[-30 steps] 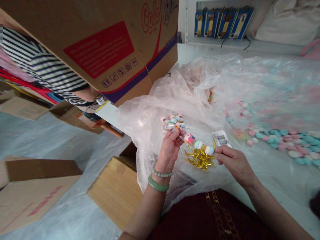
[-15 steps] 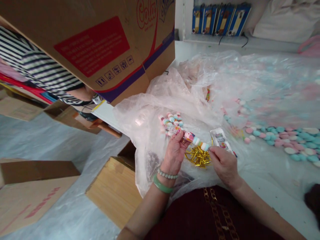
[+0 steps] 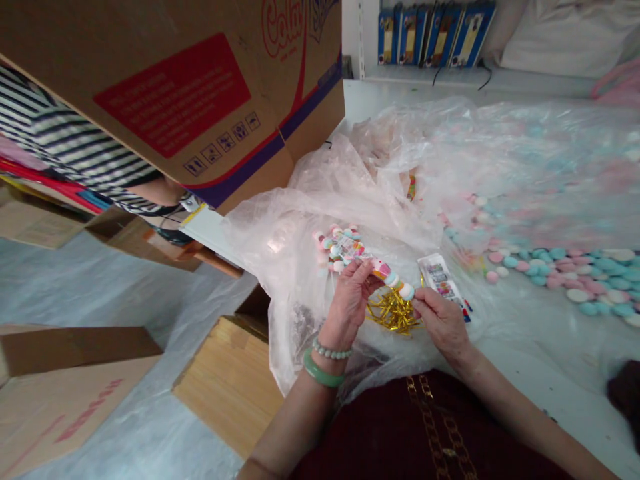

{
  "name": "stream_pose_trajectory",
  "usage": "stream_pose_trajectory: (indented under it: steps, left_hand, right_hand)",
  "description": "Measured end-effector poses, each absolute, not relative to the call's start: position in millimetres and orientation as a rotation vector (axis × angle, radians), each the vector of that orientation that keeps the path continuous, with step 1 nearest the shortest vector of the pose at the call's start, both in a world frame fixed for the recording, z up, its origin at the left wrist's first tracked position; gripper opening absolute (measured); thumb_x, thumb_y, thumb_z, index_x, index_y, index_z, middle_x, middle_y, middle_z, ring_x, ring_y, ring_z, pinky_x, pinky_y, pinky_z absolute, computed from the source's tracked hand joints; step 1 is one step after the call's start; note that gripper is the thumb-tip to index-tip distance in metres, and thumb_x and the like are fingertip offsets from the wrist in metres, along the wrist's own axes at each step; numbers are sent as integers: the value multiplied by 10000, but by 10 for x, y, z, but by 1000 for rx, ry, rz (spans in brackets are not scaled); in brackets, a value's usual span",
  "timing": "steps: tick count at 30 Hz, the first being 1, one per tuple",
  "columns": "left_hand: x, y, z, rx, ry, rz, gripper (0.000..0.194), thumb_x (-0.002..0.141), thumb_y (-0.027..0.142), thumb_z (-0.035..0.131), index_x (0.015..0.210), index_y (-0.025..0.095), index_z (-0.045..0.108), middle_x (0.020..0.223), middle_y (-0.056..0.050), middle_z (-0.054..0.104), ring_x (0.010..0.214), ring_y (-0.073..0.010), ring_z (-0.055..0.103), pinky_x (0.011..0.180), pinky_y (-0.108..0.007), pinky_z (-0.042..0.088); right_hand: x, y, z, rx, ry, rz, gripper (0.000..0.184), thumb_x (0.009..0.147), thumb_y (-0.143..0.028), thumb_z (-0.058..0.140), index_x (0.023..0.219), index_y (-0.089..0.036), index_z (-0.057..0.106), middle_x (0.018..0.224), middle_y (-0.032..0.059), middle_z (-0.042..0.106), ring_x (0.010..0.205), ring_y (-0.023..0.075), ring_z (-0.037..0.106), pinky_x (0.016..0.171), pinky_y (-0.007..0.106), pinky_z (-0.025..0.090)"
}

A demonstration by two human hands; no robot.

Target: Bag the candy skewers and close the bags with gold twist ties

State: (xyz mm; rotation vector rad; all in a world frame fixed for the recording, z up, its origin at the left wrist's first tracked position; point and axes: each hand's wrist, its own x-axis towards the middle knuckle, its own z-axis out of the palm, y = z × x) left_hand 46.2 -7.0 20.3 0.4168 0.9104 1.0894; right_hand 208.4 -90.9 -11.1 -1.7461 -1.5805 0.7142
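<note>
My left hand [image 3: 349, 301] grips a bunch of candy sticks [image 3: 344, 248] threaded with round pink, white and blue sweets. One stick [image 3: 386, 275] with a pink wrapper runs to the right, and my right hand [image 3: 440, 323] pinches its round tip between finger and thumb. Gold twist ties [image 3: 393, 312] lie in a small heap just below the gap between my hands. A white printed packet [image 3: 441, 281] lies just above my right hand. Under all of this is a crumpled clear plastic sheet [image 3: 300, 253].
Many pastel pink and blue candies [image 3: 560, 273] lie in a band to the right. A cardboard box [image 3: 170, 100] looms at upper left, beside a person in a striped top [image 3: 65, 133]. Further boxes [image 3: 225, 387] stand at lower left; blue packages [image 3: 435, 33] fill a shelf at the top.
My right hand has moved left and closed on the stick's tip. My hands are closer together, and the view has shifted slightly, so the scene sits a little further left.
</note>
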Motion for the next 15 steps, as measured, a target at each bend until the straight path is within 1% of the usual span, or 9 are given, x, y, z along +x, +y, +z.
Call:
stream_pose_trajectory:
  steps: [4,7,10,13,15]
  left_hand:
    - [430,-42,126,462,919,1057,203,712,283,777,797,124,683,702,-28,664,623,-130,631,620,-238,516]
    - [460,-50,86,462,893,1062,262,696,326,793,810,119,678,719,-38,674,646,-146,650,640,-253,528]
    - [482,-67,84,457,881,1067,283,704,350,786,812,116,670,733,-46,680,659,-163,665,661,-272,539]
    - [484,-87,99,441,887,1046,282,703,337,789,822,113,665,758,-51,685,672,-168,674,673,-278,543]
    - [490,-107,104,429,885,1027,280,700,335,791,816,119,656,754,-44,680,675,-167,676,665,-272,541]
  right_hand:
    - [2054,-926,-57,-1728,-1609,586,221,890,-319,472,817,-212,651,726,24,658,674,166,582,658,272,386]
    - [1987,-890,17,-1718,-1447,776,198,860,-310,506,734,-213,624,635,-5,605,613,147,535,613,261,372]
    - [1925,-827,52,-1588,-1118,1183,186,804,-302,559,649,-201,562,551,-30,539,523,114,455,506,233,320]
    - [1895,-770,20,-1299,-625,1736,164,764,-293,618,684,-186,521,496,-70,464,390,58,271,393,199,181]
    - [1887,-737,-28,-1029,-295,2101,155,776,-249,624,723,-174,499,478,-105,400,352,27,157,364,171,133]
